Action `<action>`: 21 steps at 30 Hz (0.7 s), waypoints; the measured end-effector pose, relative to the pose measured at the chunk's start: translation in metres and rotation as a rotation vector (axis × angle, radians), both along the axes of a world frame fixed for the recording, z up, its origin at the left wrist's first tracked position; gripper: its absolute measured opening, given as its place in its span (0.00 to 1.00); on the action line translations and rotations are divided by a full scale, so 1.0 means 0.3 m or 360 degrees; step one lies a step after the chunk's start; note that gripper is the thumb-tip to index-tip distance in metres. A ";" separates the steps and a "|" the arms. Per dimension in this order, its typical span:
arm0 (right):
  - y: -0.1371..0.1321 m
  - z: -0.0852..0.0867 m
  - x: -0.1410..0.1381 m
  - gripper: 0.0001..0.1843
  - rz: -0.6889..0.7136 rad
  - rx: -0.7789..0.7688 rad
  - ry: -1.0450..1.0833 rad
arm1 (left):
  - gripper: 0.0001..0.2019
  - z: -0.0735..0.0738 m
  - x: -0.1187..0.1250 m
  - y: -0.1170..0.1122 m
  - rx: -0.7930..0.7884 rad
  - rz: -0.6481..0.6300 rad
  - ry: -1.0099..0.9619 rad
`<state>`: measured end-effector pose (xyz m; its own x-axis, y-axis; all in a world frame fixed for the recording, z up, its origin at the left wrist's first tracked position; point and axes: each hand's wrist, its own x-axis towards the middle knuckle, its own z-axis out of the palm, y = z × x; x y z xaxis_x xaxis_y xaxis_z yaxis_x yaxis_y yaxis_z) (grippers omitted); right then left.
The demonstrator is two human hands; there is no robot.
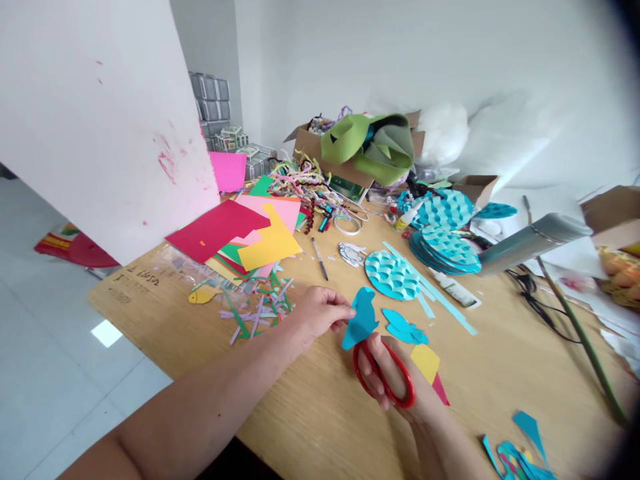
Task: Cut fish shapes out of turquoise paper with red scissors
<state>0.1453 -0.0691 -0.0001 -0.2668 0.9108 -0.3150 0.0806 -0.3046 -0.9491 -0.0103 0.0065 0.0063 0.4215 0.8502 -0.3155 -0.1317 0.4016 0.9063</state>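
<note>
My left hand (325,311) pinches the edge of a blue paper piece (362,316) with a curved outline, raised over the table. My right hand (383,370) is wrapped through the handles of red-handled scissors (409,393), right below that piece. The paper hides the scissor blades, so whether they are cutting cannot be seen. Just right of the hands lie blue fish-like cutouts (404,327). Beyond them rests a round blue disc covered in woven paper scales (393,275). Beside it is a white paper cutout with drawn lines (352,254).
Coloured paper sheets (215,230) and thin paper strips (257,310) lie at left, with a yellow fish cutout (203,294). A pen (320,260), glue bottle (456,289) and grey flask (537,241) are farther off. Blue scraps (530,433) sit at the near right.
</note>
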 end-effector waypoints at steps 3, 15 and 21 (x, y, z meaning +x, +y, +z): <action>-0.001 0.006 0.008 0.32 0.0061 0.0042 -0.0040 | 0.08 0.003 -0.002 0.002 0.0003 -0.0015 0.0015; -0.003 0.010 -0.007 0.33 -0.0010 -0.0003 -0.0199 | 0.08 -0.003 -0.004 0.003 0.0024 -0.0002 0.0019; -0.006 0.030 -0.005 0.33 0.0016 0.0002 -0.0291 | 0.10 -0.001 -0.006 0.005 0.0020 -0.0011 0.0016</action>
